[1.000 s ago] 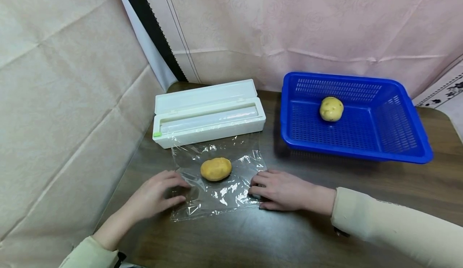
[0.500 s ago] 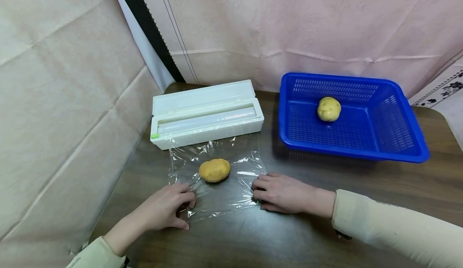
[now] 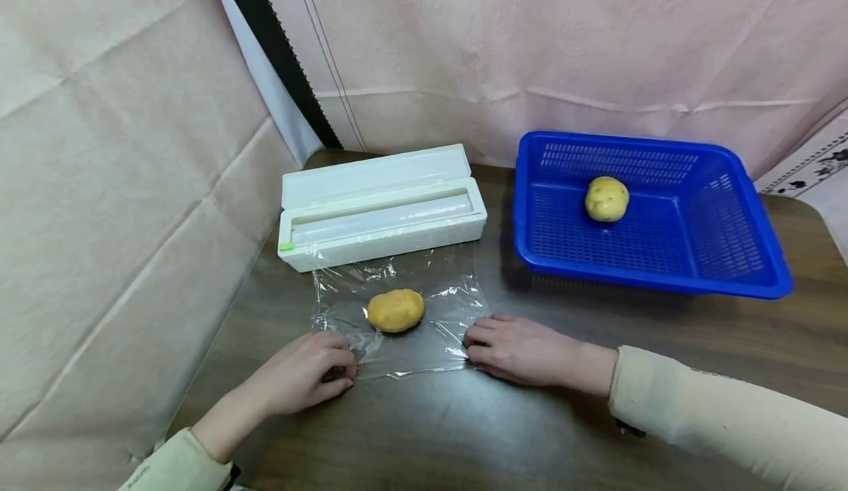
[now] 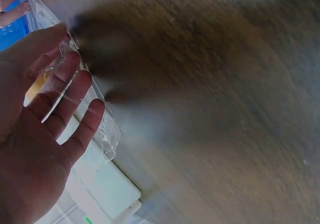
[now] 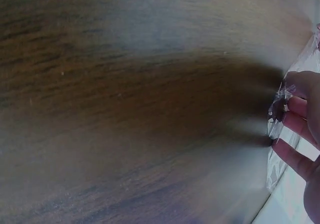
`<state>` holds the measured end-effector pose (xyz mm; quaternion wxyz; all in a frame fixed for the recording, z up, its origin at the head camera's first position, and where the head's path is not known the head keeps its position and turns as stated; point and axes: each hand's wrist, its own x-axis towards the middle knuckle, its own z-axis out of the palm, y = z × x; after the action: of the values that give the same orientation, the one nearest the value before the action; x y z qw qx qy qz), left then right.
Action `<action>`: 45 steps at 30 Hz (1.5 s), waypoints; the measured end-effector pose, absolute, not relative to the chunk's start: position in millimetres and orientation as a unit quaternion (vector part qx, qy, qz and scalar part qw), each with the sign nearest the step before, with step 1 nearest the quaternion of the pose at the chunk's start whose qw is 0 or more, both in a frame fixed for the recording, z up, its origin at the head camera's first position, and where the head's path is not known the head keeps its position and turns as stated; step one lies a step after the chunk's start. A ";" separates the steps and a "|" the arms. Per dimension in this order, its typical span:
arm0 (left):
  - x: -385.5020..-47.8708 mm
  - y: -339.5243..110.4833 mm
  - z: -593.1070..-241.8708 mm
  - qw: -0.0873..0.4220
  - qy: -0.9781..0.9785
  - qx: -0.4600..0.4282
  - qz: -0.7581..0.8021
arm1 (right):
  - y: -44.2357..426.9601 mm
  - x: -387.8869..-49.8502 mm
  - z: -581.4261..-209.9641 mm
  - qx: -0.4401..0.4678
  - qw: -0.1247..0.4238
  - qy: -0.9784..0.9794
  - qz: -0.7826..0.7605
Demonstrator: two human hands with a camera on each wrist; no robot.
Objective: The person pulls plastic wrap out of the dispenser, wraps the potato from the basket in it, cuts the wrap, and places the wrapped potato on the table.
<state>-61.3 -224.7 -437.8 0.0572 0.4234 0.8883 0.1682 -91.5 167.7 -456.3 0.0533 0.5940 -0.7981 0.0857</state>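
A sheet of clear plastic wrap [image 3: 430, 347] lies on the table in front of the white wrap box, with a yellow-brown potato [image 3: 395, 311] on top of it. My left hand [image 3: 308, 373] pinches the wrap's near left corner between thumb and fingers; in the left wrist view the other fingers [image 4: 90, 119] spread loosely along the film. At the near right corner, my right hand [image 3: 520, 350] pinches the wrap, its thumb and fingers [image 5: 295, 161] bent at the film's edge. Part of the wrap under both hands is hidden in the head view.
Behind the potato stands the white wrap box [image 3: 384, 244], lid up, a roll of film [image 3: 380, 222] inside and a green slider [image 3: 286, 246] at its left end. A blue basket [image 3: 652, 277] with one potato [image 3: 606, 199] is at the back right. Cloth hangs behind and at left.
My left hand has moved right and down onto the wrap's left corner and closed on it. The wrap's near edge has shifted away from me. My right hand has stayed about where it was.
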 end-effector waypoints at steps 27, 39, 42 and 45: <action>-74.0 -239.0 -402.2 0.098 0.892 0.301 0.323 | 161.7 -112.3 -417.3 0.525 -0.003 -0.817 0.240; -82.3 -238.6 -400.1 0.045 0.921 0.276 0.273 | 153.1 -129.9 -404.4 0.487 -0.019 -0.840 0.238; -84.0 -238.3 -402.1 0.010 0.931 0.269 0.247 | 151.2 -134.4 -401.3 0.484 -0.014 -0.844 0.230; -86.9 -238.6 -405.1 -0.012 0.936 0.261 0.236 | 149.0 -138.4 -398.7 0.486 -0.007 -0.845 0.221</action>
<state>-86.9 -238.6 -405.1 -0.0123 0.2614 0.9359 0.2360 -138.4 149.0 -398.7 -0.0071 0.4862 -0.8454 0.2208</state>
